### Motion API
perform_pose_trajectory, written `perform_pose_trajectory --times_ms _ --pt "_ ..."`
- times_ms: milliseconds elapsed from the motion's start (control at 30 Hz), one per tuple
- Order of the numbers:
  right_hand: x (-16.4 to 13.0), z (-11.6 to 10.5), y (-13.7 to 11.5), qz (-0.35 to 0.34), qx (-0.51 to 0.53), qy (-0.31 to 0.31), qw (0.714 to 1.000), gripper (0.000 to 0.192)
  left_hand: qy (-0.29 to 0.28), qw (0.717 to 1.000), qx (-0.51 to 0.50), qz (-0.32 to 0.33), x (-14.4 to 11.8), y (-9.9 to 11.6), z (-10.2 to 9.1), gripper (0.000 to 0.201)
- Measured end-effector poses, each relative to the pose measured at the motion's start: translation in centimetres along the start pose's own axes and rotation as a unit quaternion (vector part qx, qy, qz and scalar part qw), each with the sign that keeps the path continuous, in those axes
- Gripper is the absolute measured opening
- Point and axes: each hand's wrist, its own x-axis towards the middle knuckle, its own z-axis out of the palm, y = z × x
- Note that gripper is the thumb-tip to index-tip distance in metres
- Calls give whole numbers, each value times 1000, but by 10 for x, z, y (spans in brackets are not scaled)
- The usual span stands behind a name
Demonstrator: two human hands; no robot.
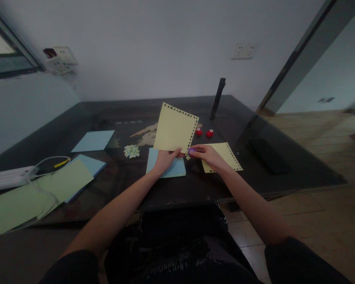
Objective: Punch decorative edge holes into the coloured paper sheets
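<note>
My left hand [166,159] grips the lower edge of a yellow sheet of paper [176,128], which is held up at a tilt. Small punched holes run along its top and right edges. At the sheet's lower right corner, my right hand [208,154] is closed around a small purple paper punch [191,151]. A few paper cut-outs [188,157] show just below the punch. Under my left hand lies a blue sheet [174,169]. Another yellow sheet [225,156] with holes along its edge lies partly beneath my right hand.
Two small red punches [210,133] stand behind the right hand. A pile of paper cut-outs [131,151] is left of centre. Blue paper [94,141], green paper [44,193] and a white power strip [10,178] with a cable lie left. A black upright stick [218,98] and dark flat object [269,156] are right.
</note>
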Motion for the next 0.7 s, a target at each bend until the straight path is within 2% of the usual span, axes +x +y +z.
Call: perform_pose_trajectory --times_ms 333,700 --pt "4 -5 1 23 20 18 999 16 -2 1000 -7 -10 0 1 -4 19" --pt "4 -5 2 31 14 20 999 34 -7 1000 -18 -8 1 -2 -4 18"
